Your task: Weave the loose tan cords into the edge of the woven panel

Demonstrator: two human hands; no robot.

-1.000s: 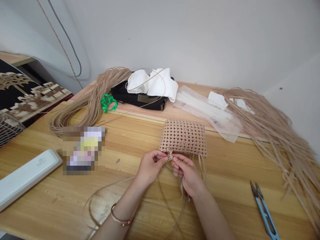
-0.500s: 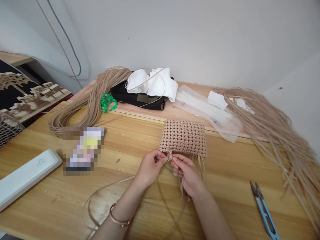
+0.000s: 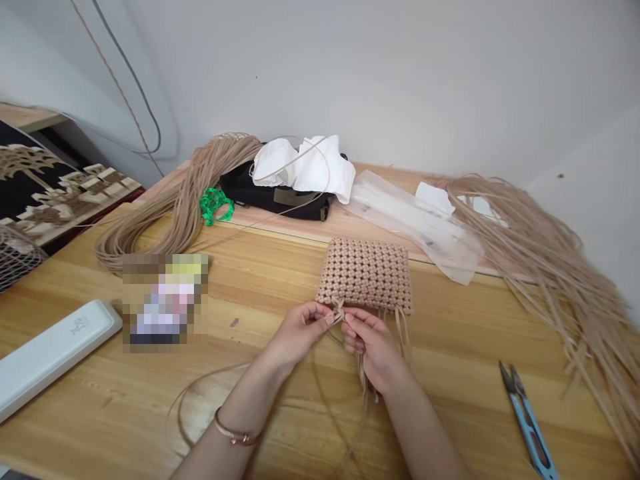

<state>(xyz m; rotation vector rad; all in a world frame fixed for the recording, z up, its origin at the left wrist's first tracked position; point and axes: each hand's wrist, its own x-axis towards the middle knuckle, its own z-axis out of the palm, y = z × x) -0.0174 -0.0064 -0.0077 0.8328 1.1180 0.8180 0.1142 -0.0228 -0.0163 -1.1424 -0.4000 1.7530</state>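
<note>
A tan woven panel lies on the wooden table, with loose cord ends hanging from its near edge. At its near left corner, my left hand pinches a tan cord between thumb and forefinger. My right hand pinches the other side of the same small knot of cords, its remaining fingers curled. More cord strands trail below my right hand toward me. A long thin cord curves over the table by my left forearm.
Blue-handled thread snips lie at the right, beside a spread of tan cords. Behind are a plastic bag, a black pouch with white paper, and a cord bundle. A blurred-out phone and white case are leftward.
My left forearm has shifted slightly left and its thumb has drawn a little back from the knot. The right hand stays nearly still. The panel has not visibly moved.
</note>
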